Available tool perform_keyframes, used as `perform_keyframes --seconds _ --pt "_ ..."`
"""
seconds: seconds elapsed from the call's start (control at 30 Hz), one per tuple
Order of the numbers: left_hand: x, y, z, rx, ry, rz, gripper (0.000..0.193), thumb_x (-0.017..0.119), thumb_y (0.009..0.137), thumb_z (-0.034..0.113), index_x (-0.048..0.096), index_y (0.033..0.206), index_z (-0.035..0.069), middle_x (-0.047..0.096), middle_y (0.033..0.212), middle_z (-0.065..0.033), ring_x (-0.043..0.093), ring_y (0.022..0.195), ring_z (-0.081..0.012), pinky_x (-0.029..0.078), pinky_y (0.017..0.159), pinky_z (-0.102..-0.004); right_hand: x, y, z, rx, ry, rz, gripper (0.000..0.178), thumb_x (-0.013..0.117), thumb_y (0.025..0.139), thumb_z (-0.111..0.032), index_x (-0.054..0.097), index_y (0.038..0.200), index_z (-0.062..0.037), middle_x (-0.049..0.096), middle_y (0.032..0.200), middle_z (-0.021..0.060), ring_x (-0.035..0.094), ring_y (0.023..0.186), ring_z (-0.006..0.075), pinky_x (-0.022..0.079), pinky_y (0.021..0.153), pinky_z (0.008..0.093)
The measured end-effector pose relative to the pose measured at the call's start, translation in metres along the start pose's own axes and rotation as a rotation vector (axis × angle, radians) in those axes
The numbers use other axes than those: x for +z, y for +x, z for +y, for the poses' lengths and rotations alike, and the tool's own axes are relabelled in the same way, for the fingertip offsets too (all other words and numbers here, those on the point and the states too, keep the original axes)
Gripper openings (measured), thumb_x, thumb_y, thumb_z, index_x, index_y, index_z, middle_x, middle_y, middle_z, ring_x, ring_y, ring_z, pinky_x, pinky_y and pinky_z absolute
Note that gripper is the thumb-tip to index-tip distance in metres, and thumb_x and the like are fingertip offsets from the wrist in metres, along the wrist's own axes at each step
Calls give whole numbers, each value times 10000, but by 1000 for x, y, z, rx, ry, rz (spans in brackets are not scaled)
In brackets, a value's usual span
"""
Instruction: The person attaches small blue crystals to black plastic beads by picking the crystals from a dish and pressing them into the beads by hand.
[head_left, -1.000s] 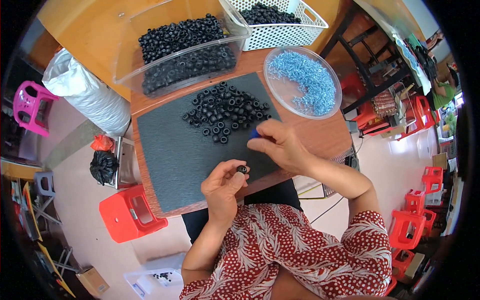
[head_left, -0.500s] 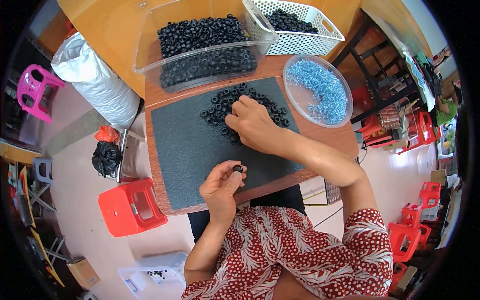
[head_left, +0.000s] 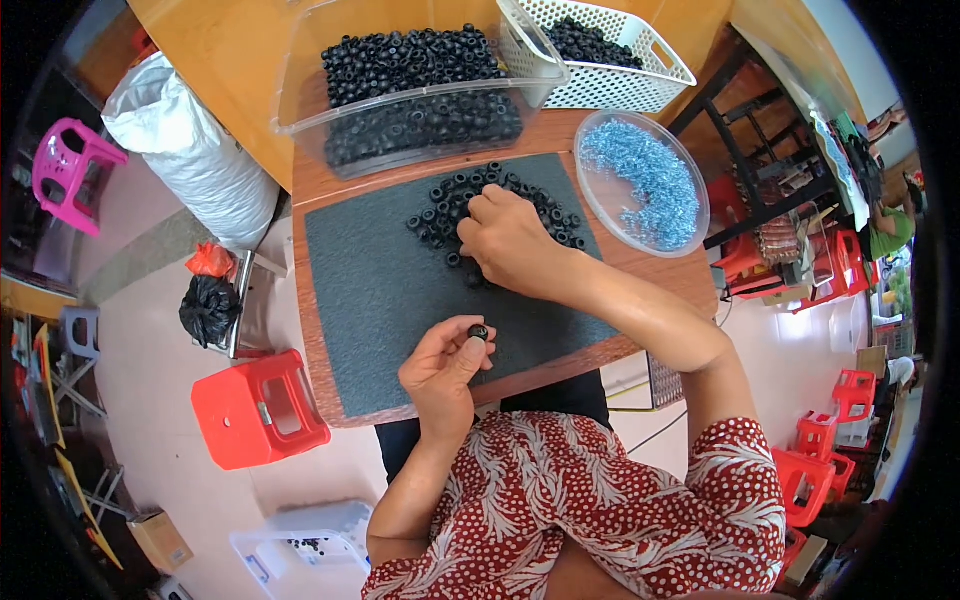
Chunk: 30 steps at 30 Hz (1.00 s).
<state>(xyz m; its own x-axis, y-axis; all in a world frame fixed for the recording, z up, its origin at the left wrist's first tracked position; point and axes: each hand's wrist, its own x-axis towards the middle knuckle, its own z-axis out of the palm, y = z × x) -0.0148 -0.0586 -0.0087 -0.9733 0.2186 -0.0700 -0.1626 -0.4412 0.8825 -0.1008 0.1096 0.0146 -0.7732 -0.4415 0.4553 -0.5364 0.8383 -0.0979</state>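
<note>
My left hand (head_left: 443, 368) is closed near the front edge of a dark grey mat (head_left: 370, 290). Between its thumb and fingers is a small round black cap-like piece (head_left: 478, 332), held with its end facing up. Further back, my right hand (head_left: 512, 242) reaches into a loose pile of small black ring-shaped pieces (head_left: 447, 208). Its fingers are bent and pressed together, pointing down. The fingertips are hidden, so whatever they grip does not show. Right of the pile, a round shallow transparent tray (head_left: 598, 212) contains many tiny pale-blue slivers.
A transparent bin (head_left: 300, 122) full of black pieces stands behind the mat on the wooden table (head_left: 655, 290). Beside it is a white perforated basket (head_left: 620, 88) with more. A white sack (head_left: 190, 150) and a red stool (head_left: 235, 415) are on the left.
The view has shifted slightly. My right hand stays at the pile with its fingers bent, and my left hand keeps its hold on the black piece.
</note>
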Motion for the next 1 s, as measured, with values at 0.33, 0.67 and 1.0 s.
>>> perform_keyframes --seconds 0.33,0.67,1.0 --pt "-1 -1 -1 -1 -17 -3 199 639 839 54 605 1010 -42 649 877 -129 603 704 -146 480 578 -242 3 9 -3 -70 -191 -82 88 643 614 -85 573 633 -37 529 679 98 500 694 243 407 611 326" --pt "1 1 0 -61 -13 -58 203 611 860 46 599 1047 -32 642 891 -109 585 717 -121 483 620 -228 -50 -39 -15 416 556 -46 144 686 743 -60 578 820 -3 558 733 59 540 642 144 425 562 281" --pt "21 -2 8 -145 -42 -139 215 622 859 69 591 1049 -26 641 868 -108 579 689 -119 483 615 -223 -65 -80 -42 693 1274 48 129 655 788 -7 610 909 -1 578 779 1 528 712 53 435 621 214"
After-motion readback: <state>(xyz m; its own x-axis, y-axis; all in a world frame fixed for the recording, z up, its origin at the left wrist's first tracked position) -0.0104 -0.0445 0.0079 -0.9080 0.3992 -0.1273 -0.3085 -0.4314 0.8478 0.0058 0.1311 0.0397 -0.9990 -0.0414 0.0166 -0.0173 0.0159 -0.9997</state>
